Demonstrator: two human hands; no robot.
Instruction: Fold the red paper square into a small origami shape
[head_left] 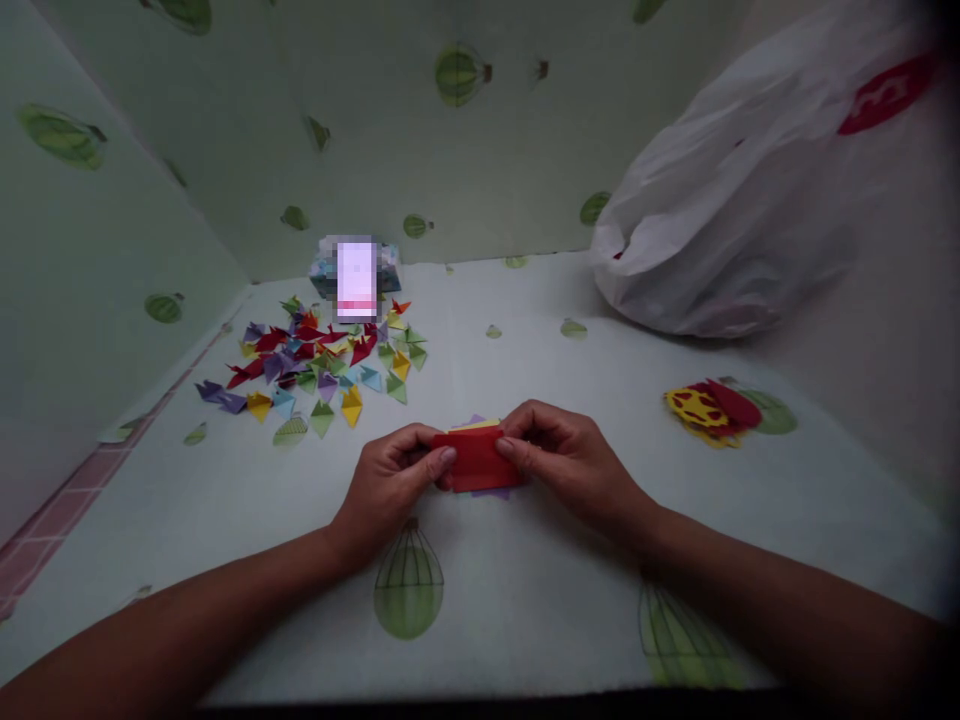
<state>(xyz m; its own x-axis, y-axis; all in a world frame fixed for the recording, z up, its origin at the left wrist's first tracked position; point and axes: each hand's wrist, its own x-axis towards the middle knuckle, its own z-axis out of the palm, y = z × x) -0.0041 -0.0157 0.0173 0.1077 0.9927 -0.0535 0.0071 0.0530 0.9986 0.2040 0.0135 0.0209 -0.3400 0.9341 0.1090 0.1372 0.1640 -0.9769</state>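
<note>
A red piece of folded paper (484, 462) is held up between my two hands, over the middle of the table. My left hand (397, 468) pinches its left edge, thumb in front and fingers behind. At its upper right corner, my right hand (566, 455) grips it between thumb and fingers. Behind the red paper, bits of yellow and purple paper (491, 493) peek out; whether they lie on the table or are held with it, I cannot tell.
Many small folded paper pieces (322, 365) in several colours lie at the back left, before a lit phone (356, 280) and a box. Red and yellow cut paper shapes (709, 410) rest to the right. A large white plastic bag (720, 200) stands at the back right.
</note>
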